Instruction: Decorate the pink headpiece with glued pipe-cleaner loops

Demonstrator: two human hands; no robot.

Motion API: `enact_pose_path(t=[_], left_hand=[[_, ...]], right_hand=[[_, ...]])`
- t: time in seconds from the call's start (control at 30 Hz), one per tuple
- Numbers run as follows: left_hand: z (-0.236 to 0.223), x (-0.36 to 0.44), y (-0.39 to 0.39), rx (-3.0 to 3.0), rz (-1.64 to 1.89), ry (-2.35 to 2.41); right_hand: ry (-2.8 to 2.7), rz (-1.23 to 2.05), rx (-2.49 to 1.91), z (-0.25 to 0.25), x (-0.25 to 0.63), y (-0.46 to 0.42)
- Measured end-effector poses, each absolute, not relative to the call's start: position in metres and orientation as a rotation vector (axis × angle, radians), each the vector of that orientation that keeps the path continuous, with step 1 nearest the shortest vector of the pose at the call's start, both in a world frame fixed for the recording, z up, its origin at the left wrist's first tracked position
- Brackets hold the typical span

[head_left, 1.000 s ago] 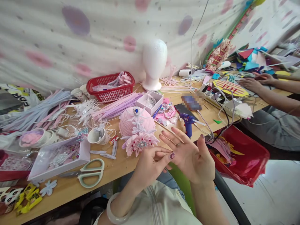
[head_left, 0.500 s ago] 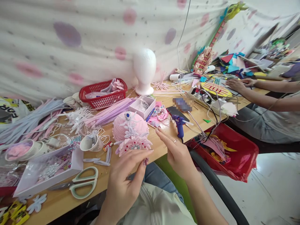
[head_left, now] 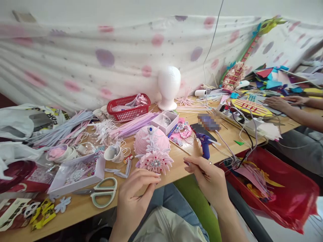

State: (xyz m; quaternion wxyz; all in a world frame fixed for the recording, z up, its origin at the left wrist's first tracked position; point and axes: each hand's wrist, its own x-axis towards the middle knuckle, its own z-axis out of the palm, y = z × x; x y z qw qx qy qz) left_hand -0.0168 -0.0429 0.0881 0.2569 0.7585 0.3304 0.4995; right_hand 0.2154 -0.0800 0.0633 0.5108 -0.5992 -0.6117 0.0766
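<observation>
My left hand (head_left: 137,195) hovers at the table's front edge, its fingers loosely bent and the thumb a little apart; no object shows in it. To its right, my right hand (head_left: 209,178) has its thumb and fingertips drawn together, and whatever they hold, if anything, is too small to make out. Just beyond the left fingertips stands a pink dome-shaped headpiece (head_left: 143,143) with a blue gem on top. A pink petal flower (head_left: 156,162) with pearls and red beads decorates its front. A blue hot glue gun (head_left: 205,144) rests beyond my right hand.
Scissors (head_left: 104,192) and a white box of beads (head_left: 75,176) lie left. Behind are a red basket (head_left: 128,114), pipe cleaners (head_left: 141,123) and a foam head (head_left: 169,87). Cables trail from a power strip (head_left: 236,119) above a red bin (head_left: 297,191). Another person's hands (head_left: 280,103) work right.
My view has shifted, with more of the table's left side showing. My right hand's stretched fingers have drawn in toward the thumb. My left thumb and fingers have come closer together.
</observation>
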Motion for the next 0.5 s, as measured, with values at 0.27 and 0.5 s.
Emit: enact_pose_path(t=[0.27, 0.5], left_hand=[[0.073, -0.036, -0.044, 1.242, 1.413, 1.297], [0.075, -0.063, -0.033, 1.095, 1.459, 1.393]], right_hand=[[-1.346, 0.255, -1.535, 0.056, 0.213, -0.074], [-1.395, 0.115, -1.534, 0.055, 0.218, -0.064]])
